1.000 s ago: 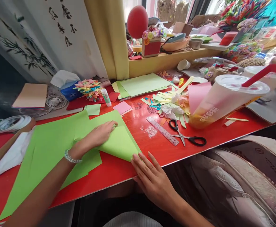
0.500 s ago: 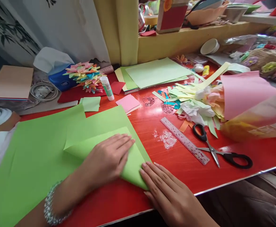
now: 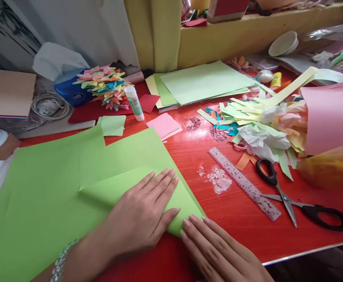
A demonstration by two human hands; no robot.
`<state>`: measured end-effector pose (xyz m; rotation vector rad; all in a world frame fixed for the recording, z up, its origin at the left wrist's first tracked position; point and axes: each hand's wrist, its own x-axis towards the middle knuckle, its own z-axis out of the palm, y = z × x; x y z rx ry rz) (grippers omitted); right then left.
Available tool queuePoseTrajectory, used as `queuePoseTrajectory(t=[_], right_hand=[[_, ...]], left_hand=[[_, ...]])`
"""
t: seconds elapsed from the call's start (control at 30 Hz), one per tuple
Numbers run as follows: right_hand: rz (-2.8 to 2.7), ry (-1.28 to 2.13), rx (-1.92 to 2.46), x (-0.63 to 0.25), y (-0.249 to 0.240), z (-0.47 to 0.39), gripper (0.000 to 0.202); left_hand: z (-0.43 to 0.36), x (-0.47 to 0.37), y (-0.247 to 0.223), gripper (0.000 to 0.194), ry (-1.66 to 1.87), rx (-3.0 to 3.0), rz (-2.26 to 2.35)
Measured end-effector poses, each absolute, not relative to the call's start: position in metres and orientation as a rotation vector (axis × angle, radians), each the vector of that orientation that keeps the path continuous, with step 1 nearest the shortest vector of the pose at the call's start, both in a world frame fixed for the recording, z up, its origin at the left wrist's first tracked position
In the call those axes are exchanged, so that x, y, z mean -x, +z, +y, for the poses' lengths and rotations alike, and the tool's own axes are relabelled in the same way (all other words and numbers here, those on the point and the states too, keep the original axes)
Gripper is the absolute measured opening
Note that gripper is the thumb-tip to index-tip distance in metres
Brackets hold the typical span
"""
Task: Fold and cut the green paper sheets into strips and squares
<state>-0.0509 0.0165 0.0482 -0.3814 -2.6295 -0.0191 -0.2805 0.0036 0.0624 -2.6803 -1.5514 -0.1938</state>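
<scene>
In the lower middle of the frame the left hand [image 3: 143, 217] lies flat and open, palm down, pressing the folded flap of a green paper sheet [image 3: 56, 188] that covers the lower left of the red table [image 3: 236, 211]. The right hand [image 3: 218, 250], also open with fingers straight, rests its fingertips on the flap's lower right corner, just beside the left thumb. To the right lie a clear ruler [image 3: 243, 183] and black-handled scissors [image 3: 300, 199], close together, with a heap of paper scraps [image 3: 259, 125] behind them. A glue stick [image 3: 134, 102] stands upright at upper centre, beside a pile of small colourful folded pieces [image 3: 103, 84].
</scene>
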Motion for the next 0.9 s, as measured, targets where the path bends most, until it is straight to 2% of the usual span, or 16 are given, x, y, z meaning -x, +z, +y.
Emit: queuePoseTrajectory(t=[0.47, 0.9], right_hand=[[-2.646, 0.023, 0.377, 0.047, 0.046, 0.026, 0.032], [-2.569, 0.045, 0.558, 0.052, 0.035, 0.014, 0.032]], left_hand=[[0.012, 0.272, 0.058, 0.049, -0.258, 2.578, -1.61], [0.017, 0.271, 0.054, 0.05, -0.242, 2.587, -1.631]])
